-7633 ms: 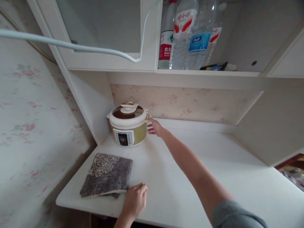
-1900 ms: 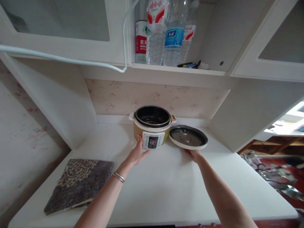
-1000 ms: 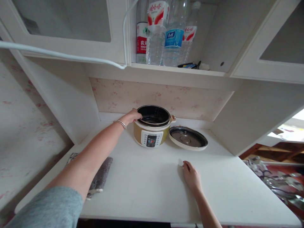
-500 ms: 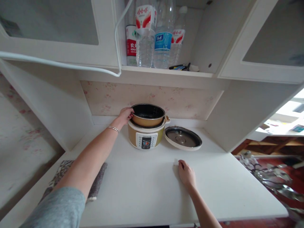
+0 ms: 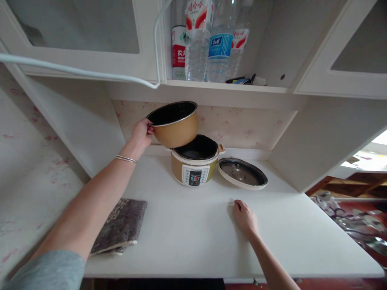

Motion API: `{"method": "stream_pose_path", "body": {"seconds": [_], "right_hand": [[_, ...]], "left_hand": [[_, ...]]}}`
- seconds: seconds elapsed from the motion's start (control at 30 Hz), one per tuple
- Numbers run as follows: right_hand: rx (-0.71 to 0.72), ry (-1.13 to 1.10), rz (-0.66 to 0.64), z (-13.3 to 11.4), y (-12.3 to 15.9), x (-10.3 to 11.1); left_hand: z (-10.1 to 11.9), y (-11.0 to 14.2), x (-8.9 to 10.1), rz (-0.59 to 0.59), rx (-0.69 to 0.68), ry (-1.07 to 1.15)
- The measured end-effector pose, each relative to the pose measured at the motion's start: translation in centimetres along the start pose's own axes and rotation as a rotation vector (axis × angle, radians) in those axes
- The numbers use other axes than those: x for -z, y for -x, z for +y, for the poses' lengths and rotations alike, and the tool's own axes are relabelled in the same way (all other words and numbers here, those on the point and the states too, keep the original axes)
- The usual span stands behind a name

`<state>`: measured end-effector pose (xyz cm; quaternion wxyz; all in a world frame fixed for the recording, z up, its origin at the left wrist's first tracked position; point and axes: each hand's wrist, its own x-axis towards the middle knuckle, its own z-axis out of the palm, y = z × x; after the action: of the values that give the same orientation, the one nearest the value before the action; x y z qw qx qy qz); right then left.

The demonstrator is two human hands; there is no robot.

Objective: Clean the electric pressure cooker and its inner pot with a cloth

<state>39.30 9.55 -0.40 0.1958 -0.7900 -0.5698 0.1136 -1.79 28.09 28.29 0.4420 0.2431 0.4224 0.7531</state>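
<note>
My left hand (image 5: 142, 133) grips the rim of a gold inner pot (image 5: 178, 129) with a black inside. The pot hangs tilted above the rice cooker (image 5: 195, 171), up and to its left, so the cooker's dark opening shows. Right of the cooker lies its detached lid (image 5: 242, 173), inner side up. My right hand (image 5: 245, 217) rests closed on the white counter (image 5: 187, 233), in front of the lid. A small whitish bit shows at its fingertips, too indistinct to name.
A folded dark patterned cloth (image 5: 123, 225) lies at the counter's left, partly under my left arm. Several plastic bottles (image 5: 219, 48) stand on the open shelf above. A white cable (image 5: 90, 73) hangs across the upper left cabinet.
My left hand has lifted the inner pot out of the rice cooker, up and leftward, and it now tilts. My right hand stays closed on the counter. The view has shifted slightly.
</note>
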Motion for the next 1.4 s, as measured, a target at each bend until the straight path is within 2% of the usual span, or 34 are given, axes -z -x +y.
{"method": "stream_pose_path", "body": {"seconds": [0.13, 0.23, 0.33, 0.4, 0.53, 0.63, 0.7, 0.8, 0.9, 1.03, 1.13, 1.2, 1.3, 1.4], "right_hand": [[-0.003, 0.03, -0.026, -0.4, -0.2, -0.4], [0.076, -0.028, -0.041, -3.5, 0.6, -1.1], [0.392, -0.26, -0.117, -10.4, 3.3, -2.0], [0.625, -0.368, -0.256, -16.3, 6.3, -2.7], [1.057, -0.369, -0.455, -27.4, 12.9, -4.6], [1.215, -0.319, -0.463, -32.6, 16.5, -7.0], [1.215, -0.289, -0.44, -34.2, 17.9, -8.9], [1.18, -0.217, -0.424, -34.2, 18.7, -11.2], [1.2, -0.143, -0.413, -32.2, 18.4, -11.6], [1.189, -0.05, -0.404, -28.0, 17.1, -8.5], [1.092, 0.045, -0.384, -24.4, 15.5, -5.4], [1.017, 0.106, -0.346, -22.2, 14.5, -4.1], [0.947, 0.159, -0.307, -20.0, 13.3, -3.7], [0.978, 0.177, -0.297, -19.0, 12.7, -4.5]], "left_hand": [[3.4, 0.1, 5.2, 0.141, -0.046, -0.019], [4.8, 0.2, 9.2, 0.195, -0.1, -0.037], [5.0, 0.3, 12.7, 0.214, -0.158, -0.074], [4.5, 0.5, 14.6, 0.228, -0.202, -0.125], [2.2, 0.5, 17.6, 0.285, -0.245, -0.218], [0.0, 0.5, 19.4, 0.316, -0.238, -0.27], [-1.5, 0.5, 20.4, 0.301, -0.23, -0.324], [-3.3, 0.5, 21.6, 0.282, -0.215, -0.387], [-4.4, 0.4, 22.4, 0.292, -0.188, -0.406], [-5.3, 0.0, 22.9, 0.285, -0.151, -0.398], [-5.8, -0.4, 23.2, 0.266, -0.142, -0.398], [-6.1, -0.6, 23.4, 0.243, -0.15, -0.411], [-6.7, -0.8, 23.8, 0.232, -0.146, -0.433], [-7.4, -0.8, 24.2, 0.232, -0.11, -0.432]]}}
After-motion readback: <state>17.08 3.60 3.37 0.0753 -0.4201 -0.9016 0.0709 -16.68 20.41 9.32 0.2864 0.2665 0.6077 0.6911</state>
